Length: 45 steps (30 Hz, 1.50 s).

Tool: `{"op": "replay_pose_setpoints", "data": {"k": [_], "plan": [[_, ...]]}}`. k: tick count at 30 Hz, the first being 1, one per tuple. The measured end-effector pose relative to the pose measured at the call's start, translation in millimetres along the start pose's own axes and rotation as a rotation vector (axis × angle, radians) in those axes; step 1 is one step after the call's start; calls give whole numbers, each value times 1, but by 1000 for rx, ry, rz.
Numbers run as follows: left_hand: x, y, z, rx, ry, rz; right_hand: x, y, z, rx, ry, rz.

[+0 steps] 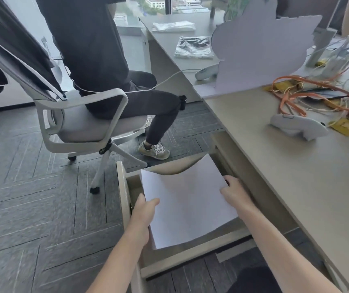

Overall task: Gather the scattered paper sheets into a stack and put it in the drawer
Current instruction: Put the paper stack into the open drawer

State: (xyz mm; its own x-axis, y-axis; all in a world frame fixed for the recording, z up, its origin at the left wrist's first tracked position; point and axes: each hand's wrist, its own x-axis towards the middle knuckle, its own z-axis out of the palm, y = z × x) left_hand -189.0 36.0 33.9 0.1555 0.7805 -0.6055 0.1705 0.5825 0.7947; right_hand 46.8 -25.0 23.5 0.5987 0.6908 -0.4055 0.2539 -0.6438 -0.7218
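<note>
A stack of white paper sheets (187,199) sags in the middle, held over the open beige drawer (125,197) under the desk. My left hand (143,212) grips the stack's left edge, thumb on top. On the right edge my right hand (233,190) holds it, fingers curled over the sheets. The stack's far edge curves up above the drawer's back part. The drawer's inside is mostly hidden by the paper.
The beige desk (296,166) runs along the right, with orange cables (308,96), a white device (298,126) and a grey divider panel (260,51) on it. A person sits on a white office chair (80,121) to the left of the drawer; grey carpet lies around it.
</note>
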Motion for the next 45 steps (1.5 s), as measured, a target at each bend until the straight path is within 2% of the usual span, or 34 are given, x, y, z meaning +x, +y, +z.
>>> {"op": "replay_pose_setpoints", "data": {"k": [8,18,23,27,31,35,40,43,45], "plan": [[18,-12,5,48,40,-106,17,19,11,-88,2,19],[22,-19,9,103,89,-78,33,36,11,-217,36,23],[15,-12,10,188,114,66,18,21,9,-362,45,22],[1,-2,3,148,160,303,9,11,5,-430,50,-25],[-18,14,-10,53,231,493,-7,-7,-5,-368,41,-58],[-24,22,-21,6,312,556,-26,-25,-17,-263,38,-95],[-6,8,-38,104,418,530,-45,-43,-40,-214,88,-242],[6,-5,-46,120,430,371,-48,-51,-59,-72,85,-339],[15,-13,-46,4,405,216,-51,-55,-74,-55,121,-424]]}}
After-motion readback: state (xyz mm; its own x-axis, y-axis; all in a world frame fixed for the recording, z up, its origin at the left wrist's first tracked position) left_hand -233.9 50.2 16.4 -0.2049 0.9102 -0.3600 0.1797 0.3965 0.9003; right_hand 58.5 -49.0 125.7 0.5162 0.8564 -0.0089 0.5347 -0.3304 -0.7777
